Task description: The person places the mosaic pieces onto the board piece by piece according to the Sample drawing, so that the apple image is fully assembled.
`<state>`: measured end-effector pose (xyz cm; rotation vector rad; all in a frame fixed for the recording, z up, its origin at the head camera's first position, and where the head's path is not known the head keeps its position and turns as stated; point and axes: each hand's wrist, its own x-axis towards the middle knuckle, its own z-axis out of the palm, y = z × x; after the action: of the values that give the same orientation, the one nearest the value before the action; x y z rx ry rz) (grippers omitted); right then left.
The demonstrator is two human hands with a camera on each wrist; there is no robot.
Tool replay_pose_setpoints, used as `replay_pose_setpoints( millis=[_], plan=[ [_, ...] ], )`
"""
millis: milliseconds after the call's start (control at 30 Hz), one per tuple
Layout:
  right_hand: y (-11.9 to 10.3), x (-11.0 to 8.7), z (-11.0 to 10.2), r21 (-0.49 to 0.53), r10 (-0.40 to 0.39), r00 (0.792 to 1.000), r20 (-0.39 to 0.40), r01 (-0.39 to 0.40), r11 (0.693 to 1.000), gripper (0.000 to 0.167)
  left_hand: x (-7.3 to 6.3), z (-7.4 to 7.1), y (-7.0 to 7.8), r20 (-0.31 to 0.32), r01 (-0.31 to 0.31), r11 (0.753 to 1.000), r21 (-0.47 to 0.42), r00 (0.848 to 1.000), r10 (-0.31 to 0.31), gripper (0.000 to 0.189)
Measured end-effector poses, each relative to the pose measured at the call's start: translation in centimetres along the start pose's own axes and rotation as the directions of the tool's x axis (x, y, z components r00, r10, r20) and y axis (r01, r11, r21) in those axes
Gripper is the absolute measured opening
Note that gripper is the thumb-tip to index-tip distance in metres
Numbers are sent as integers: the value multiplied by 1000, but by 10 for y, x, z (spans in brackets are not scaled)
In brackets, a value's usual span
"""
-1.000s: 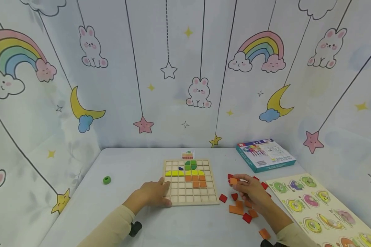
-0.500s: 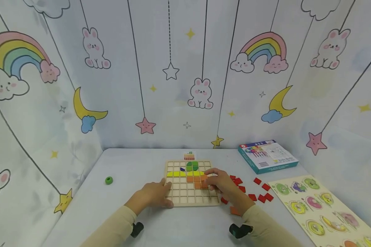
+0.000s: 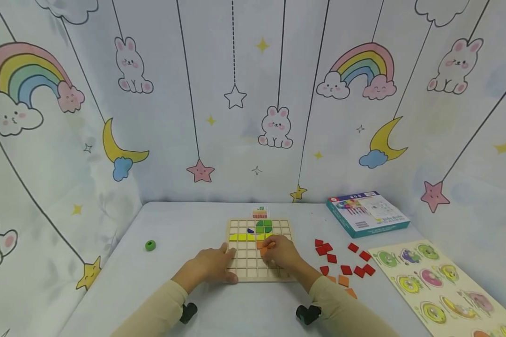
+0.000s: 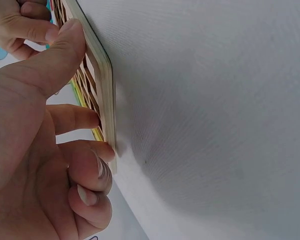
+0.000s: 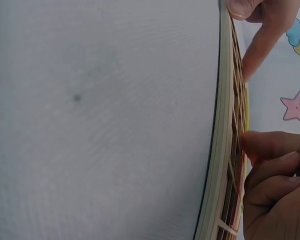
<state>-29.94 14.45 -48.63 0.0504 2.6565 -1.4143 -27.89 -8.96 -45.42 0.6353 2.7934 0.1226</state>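
Observation:
A wooden grid board lies flat in the middle of the table, with green, yellow, blue and orange tiles in its upper cells. My left hand grips its near left corner. In the left wrist view, the thumb lies on one edge and two fingertips bend over another. Over the board's middle, my right hand pinches an orange tile down at the cells below the yellow row. The right hand hides the other orange tiles. Its fingertips are right at the board's surface in the right wrist view.
Loose red tiles and orange tiles are scattered right of the board. A small picture card stands behind it. Farther right are a boxed game and a fruit puzzle sheet. A green bead sits at the left.
My right hand has moved left from the loose tiles to the board's middle, carrying an orange tile. The left hand has stayed at the board's corner. The head view has shifted slightly.

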Motion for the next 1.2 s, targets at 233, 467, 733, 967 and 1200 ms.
replay_pose_setpoints(
  millis=[233,467,733,967,1200],
  plan=[
    [-3,0,4,-57,13,1000,-26,-14,998,32,0,1,0,-1,0,1000,9,1000,0,87],
    [1,-5,1,-37,-7,999,-34,6,999,31,0,2,-1,8,3,1000,13,1000,-3,87],
    [12,-41,-80,482,113,993,15,-106,870,43,3,3,-3,16,5,1000,-2,1000,-5,88],
    [69,-93,-152,693,236,971,36,-195,694,30,4,3,-2,30,29,999,-23,999,-28,87],
    [119,-119,-175,673,337,941,31,-269,689,18,4,2,-1,20,12,1000,-2,1000,-12,86]
  ],
)
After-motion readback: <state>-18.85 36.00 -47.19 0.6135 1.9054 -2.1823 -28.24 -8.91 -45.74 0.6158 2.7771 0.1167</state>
